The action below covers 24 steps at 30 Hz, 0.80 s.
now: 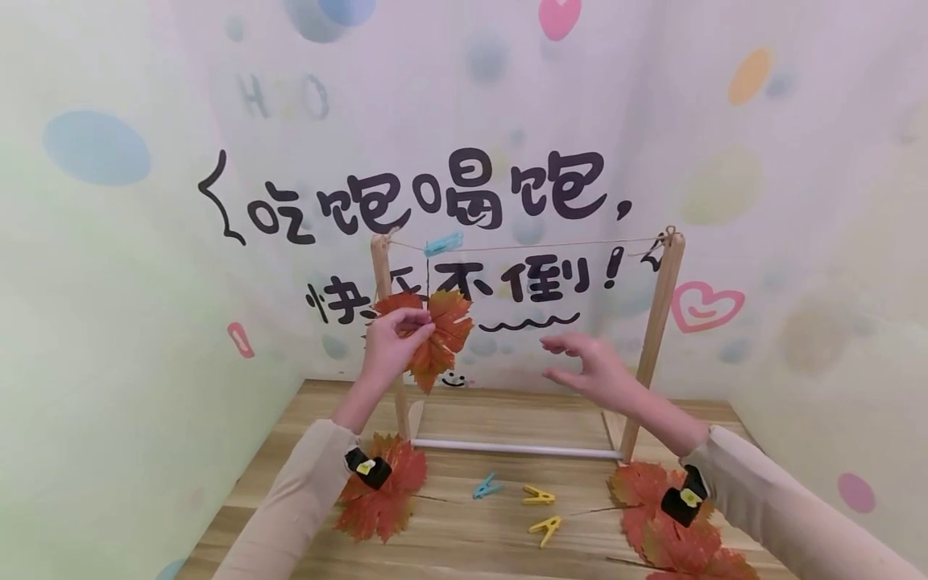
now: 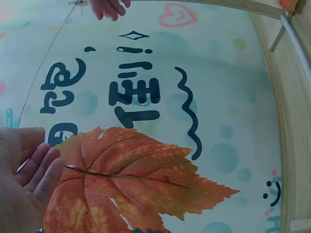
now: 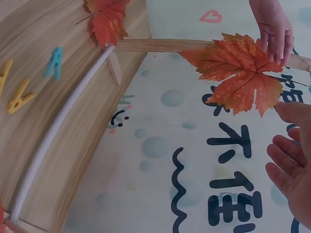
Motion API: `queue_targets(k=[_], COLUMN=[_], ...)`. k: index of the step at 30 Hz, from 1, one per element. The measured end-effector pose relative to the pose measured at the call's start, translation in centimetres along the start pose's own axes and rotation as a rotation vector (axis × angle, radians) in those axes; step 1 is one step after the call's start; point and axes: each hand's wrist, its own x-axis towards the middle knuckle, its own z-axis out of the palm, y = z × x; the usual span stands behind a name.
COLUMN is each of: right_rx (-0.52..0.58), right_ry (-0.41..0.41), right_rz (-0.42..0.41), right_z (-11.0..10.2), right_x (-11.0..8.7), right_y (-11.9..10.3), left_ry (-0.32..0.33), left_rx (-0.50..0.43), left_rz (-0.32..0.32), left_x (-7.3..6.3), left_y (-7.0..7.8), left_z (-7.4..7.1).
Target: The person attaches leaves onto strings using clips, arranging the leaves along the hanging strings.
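A red-orange maple leaf [image 1: 442,338] hangs by its dark stem from a light-blue clothespin [image 1: 444,244] clipped on a thin string [image 1: 551,245]. My left hand [image 1: 397,342] is at the leaf's upper middle, its fingertips overlapping the leaf in the head view. In the left wrist view those fingers [image 2: 41,170] are loosely extended beside the stem base, with thumb and fingers apart. My right hand [image 1: 598,370] is raised in the air near the right post, fingers spread from the thumb, nothing between them. Loose fingers [image 3: 286,155] of this hand also show in the right wrist view.
Wooden posts [image 1: 656,346] joined by a white rod [image 1: 518,449] hold the string. On the wooden table [image 1: 464,524] lie a blue clothespin [image 1: 486,486], two yellow clothespins [image 1: 539,495], a leaf [image 1: 384,499] at left and more leaves [image 1: 681,540] at right. A printed wall stands behind.
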Motion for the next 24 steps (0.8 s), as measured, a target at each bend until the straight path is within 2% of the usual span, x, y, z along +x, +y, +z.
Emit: queue_targets(k=[5,6,11,14,19,24], right_rx=[0.018,0.024,0.034,0.029,0.018,0.046], right_ry=[-0.019,-0.020,-0.023,-0.023,-0.026,-0.033], right_rz=[0.050,0.056,0.054,0.061,0.085,0.133], right_z=[0.4,0.4,0.9,1.3,1.9,2.5], right_x=[-1.0,-1.2,-2.2,-3.0,-4.2,-5.4], right_y=[0.2,0.2,0.6,0.9,1.4,1.6], left_ry=[-0.033,-0.036,-0.059,-0.079,-0.121,-0.132], left_rx=[0.009,0.010,0.019,0.029,0.035,0.049], left_rz=[-0.025,-0.028,-0.048,-0.061,-0.047,-0.061], left_x=[-1.2,-1.5,-2.6,-3.1,-4.3,-5.7], left_y=[-0.9,-0.7,-1.5,-2.7,-4.2,-5.3], left_z=[0.0,-0.1,0.0,0.1,0.5,0.9])
